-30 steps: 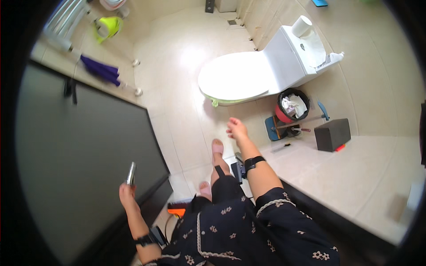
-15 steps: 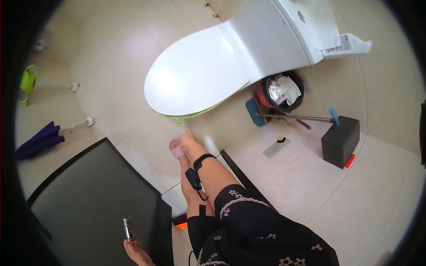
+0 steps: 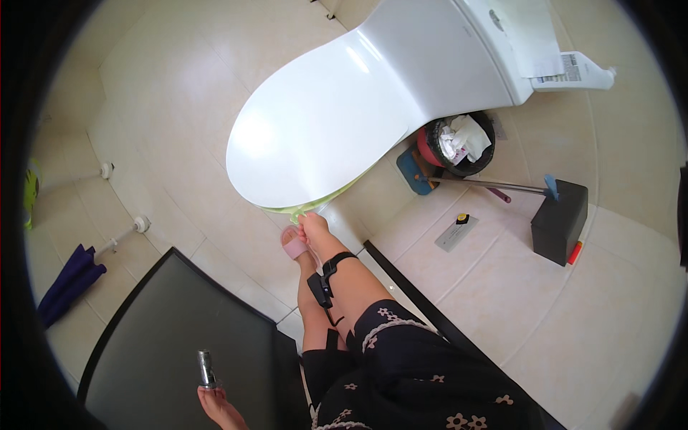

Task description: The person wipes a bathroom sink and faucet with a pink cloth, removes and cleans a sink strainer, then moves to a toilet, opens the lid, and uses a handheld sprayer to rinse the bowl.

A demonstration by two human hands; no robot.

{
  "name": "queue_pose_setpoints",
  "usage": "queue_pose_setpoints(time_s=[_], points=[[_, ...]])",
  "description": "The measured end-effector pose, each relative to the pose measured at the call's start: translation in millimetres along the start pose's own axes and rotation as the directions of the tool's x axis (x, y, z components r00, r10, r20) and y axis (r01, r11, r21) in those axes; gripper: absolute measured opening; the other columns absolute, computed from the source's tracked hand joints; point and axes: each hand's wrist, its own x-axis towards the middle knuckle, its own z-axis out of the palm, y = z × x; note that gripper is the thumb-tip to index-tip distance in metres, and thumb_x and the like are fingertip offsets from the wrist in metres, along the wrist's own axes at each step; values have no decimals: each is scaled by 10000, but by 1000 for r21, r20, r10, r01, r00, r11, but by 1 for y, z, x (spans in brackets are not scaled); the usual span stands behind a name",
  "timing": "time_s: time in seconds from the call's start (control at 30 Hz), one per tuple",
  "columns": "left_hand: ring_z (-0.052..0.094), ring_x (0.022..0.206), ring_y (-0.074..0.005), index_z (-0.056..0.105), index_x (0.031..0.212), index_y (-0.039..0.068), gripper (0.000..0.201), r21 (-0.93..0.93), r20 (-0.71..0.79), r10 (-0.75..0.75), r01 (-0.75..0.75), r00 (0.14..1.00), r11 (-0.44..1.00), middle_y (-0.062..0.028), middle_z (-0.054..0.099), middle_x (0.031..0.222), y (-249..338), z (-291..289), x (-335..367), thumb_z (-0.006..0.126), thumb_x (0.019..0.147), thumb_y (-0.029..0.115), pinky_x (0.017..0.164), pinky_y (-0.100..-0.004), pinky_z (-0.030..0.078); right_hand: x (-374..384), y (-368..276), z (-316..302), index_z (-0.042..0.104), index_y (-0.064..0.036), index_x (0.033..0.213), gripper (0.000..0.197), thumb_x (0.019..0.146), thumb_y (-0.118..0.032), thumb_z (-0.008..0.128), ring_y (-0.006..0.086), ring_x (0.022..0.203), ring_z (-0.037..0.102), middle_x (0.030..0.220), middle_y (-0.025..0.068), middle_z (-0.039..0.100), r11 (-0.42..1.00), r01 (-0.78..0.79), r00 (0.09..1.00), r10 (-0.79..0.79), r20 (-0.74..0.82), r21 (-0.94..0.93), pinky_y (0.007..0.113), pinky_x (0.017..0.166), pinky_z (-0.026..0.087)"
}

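A white toilet stands with its lid down, and a light green rim shows under the lid's near edge. From that rim sticks a small green tab. My right hand has its fingers closed at this tab. A black strap with a small black device sits on my right forearm. Low on the left, my left hand holds upright a small silver cylinder with a clear lower end; its kind I cannot make out.
A lined bin with crumpled paper stands beside the toilet, near a blue-headed brush and a dark grey box. A white bottle lies by the tank. On the left are a dark glass panel and a folded purple umbrella.
My right hand has reached forward to the green tab and closed on it. My left hand keeps the silver cylinder in nearly the same place. The view has shifted slightly.
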Motion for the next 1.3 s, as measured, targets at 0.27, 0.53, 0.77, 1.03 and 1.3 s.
queue_pose_setpoints(time_s=[0.27,0.53,0.77,1.03,1.3], points=[[417,652,-45,468,897,62,81,-227,25,135,-126,990,966,4,469,783,60,11,25,475,893,143,595,-170,343,-104,-51,-57,481,-130,732,152,829,-179,588,102,486,463,577,-7,471,996,84,958,-92,272,40,243,420,394],[434,638,-40,479,952,57,116,-335,128,274,-219,953,916,6,507,762,129,39,28,490,899,159,581,-168,343,-228,-211,-211,531,-81,806,90,839,-161,558,122,579,510,660,8,532,831,248,872,-416,259,499,248,491,407],[426,609,-33,486,956,52,121,-326,-39,268,-265,963,907,7,520,739,179,68,1,495,887,151,557,-160,331,-231,-332,-267,554,-78,832,177,902,-215,467,95,540,484,619,-31,510,672,277,934,-356,-28,686,219,487,378],[427,581,-30,496,874,81,152,-302,-58,349,-350,935,887,35,476,685,174,96,-9,491,897,231,494,-167,295,-191,-397,-324,561,-87,713,196,860,-188,479,144,462,497,585,17,554,829,348,937,-324,-132,438,257,414,392],[480,605,-27,478,799,134,204,-272,-169,316,-353,933,895,53,526,694,218,179,-24,499,894,313,472,-166,268,-291,-436,-314,636,-103,982,240,810,-182,487,338,968,589,986,151,637,318,306,553,-826,-105,-897,432,793,478]])
